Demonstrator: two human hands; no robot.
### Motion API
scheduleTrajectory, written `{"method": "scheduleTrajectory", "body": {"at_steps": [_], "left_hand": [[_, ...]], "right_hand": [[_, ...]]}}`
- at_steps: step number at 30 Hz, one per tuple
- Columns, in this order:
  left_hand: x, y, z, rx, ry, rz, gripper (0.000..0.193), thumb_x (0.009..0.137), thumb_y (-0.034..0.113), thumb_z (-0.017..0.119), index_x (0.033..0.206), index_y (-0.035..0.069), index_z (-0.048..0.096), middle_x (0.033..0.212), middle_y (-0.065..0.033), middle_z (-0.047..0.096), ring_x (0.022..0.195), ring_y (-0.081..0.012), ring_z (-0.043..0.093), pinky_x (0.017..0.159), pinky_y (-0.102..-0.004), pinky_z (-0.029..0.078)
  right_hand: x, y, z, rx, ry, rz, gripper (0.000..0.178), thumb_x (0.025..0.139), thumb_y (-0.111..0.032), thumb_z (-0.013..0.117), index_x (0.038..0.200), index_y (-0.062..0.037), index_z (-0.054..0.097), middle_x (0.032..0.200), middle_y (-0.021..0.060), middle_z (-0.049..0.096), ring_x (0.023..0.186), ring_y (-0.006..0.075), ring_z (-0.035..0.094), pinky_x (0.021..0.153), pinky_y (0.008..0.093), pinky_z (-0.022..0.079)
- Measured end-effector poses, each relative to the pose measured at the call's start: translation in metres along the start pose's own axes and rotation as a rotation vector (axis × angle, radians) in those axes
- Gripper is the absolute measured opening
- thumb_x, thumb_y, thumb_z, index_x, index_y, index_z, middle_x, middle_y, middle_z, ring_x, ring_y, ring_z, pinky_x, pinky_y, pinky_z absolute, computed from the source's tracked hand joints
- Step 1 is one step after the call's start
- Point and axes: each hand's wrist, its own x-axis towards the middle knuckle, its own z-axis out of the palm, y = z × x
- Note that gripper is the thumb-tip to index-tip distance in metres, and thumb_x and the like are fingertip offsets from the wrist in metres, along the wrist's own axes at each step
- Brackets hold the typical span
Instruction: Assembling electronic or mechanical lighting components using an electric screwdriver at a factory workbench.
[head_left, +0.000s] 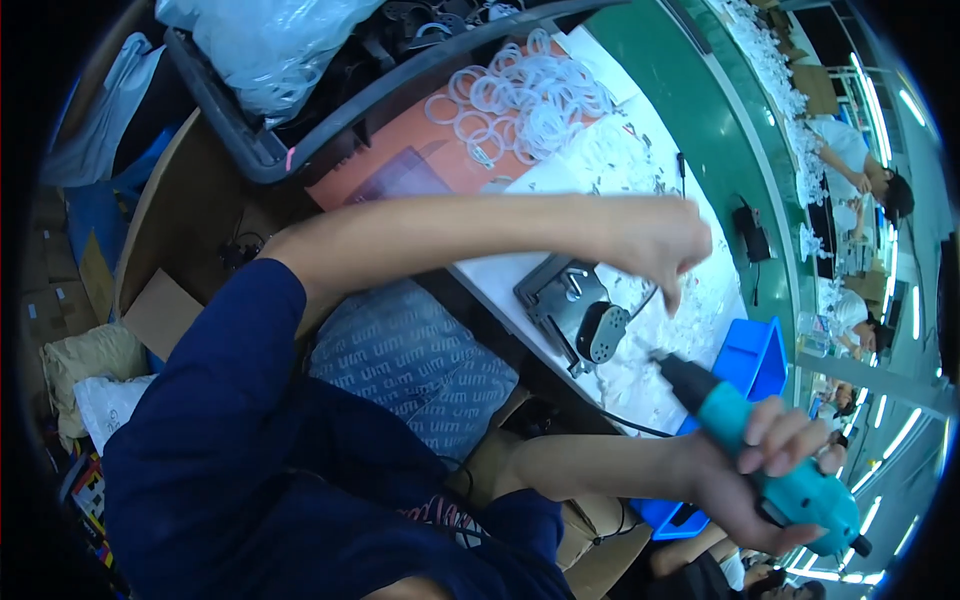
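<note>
In right hand [740, 490]: teal driver [725, 412], gripped firmly around the body with fingers folded over it. Points with its black nose toward upper left, at the near right side of black device [565, 300]. Ends close to the device, with a gap visible between.

At left hand [655, 240]: fingers curled downward, narrow. Appears blurred; cannot tell whether anything small is pinched there. Hangs over white table [715, 290], near the device, at the end of a forearm stretched across the view. Just below the fingertips: a thin dark line; cannot tell whether held.

Device position: lies on white table, close to the edge nearest the body. Bears a rounded black part [603, 333] dotted with small holes, toward the driver.

Farther up: heap of clear rings [540, 100], resting partly on orange sheet [440, 150]. Near the table's right end: blue bin [765, 350], just past the driver. Lower, near right wrist: second blue bin [655, 515], partly hidden by the arm. At upper left: black crate [215, 105], with clear plastic bag [270, 50] in it. Past the white table: green surface [640, 35], with black box [750, 232] on it. At far right: several people, bent by the lens.
</note>
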Motion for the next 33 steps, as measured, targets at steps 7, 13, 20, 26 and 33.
{"method": "scheduleTrajectory", "body": {"at_steps": [7,13,20,26,33], "left_hand": [[-0.008,-0.009,0.008,-0.149,0.146,0.188,0.03,0.063,0.022,0.08,0.062,0.002,0.057,0.054,-0.0089,0.056,0.049,-0.0248,0.054,0.047,-0.0341,0.04],[-0.009,-0.006,0.005,-0.169,0.129,0.134,0.032,0.063,0.022,0.08,0.062,0.002,0.056,0.054,-0.0085,0.055,0.049,-0.0246,0.054,0.047,-0.0336,0.04],[-0.009,-0.007,0.008,-0.172,0.132,0.143,0.03,0.065,0.022,0.08,0.065,0.002,0.057,0.055,-0.0087,0.057,0.05,-0.024,0.056,0.047,-0.033,0.04],[-0.014,-0.005,0.004,-0.027,0.069,0.165,0.025,0.069,0.022,0.078,0.07,0.004,0.061,0.063,-0.0052,0.062,0.057,-0.017,0.061,0.05,-0.027,0.046],[-0.001,0.01,-0.013,0.1,0.293,0.204,0.027,0.067,0.021,0.08,0.085,0.004,0.068,0.078,-0.0085,0.068,0.07,-0.0184,0.066,0.062,-0.0257,0.051]], "right_hand": [[0.028,0.017,-0.032,-0.145,0.172,-0.136,0.054,0.083,-0.054,0.052,0.099,-0.0033,0.049,0.069,0.0074,0.047,0.049,0.0136,0.041,0.05,0.0283,0.034],[0.022,0.024,-0.027,-0.171,0.313,-0.097,0.047,0.077,-0.053,0.056,0.082,-0.0067,0.049,0.065,0.0047,0.046,0.049,0.0099,0.042,0.048,0.0227,0.032],[0.022,0.024,-0.031,-0.127,0.315,-0.116,0.047,0.077,-0.052,0.056,0.082,-0.0052,0.052,0.065,0.005,0.047,0.047,0.0098,0.042,0.047,0.0222,0.032],[0.018,0.025,-0.036,-0.086,0.311,-0.116,0.05,0.078,-0.053,0.056,0.089,-0.0047,0.049,0.066,0.0049,0.046,0.047,0.0096,0.04,0.048,0.0229,0.032],[0.02,0.026,-0.04,-0.076,0.374,-0.049,0.048,0.077,-0.05,0.058,0.091,-0.006,0.049,0.067,0.0052,0.044,0.05,0.0108,0.041,0.051,0.0242,0.033]]}}
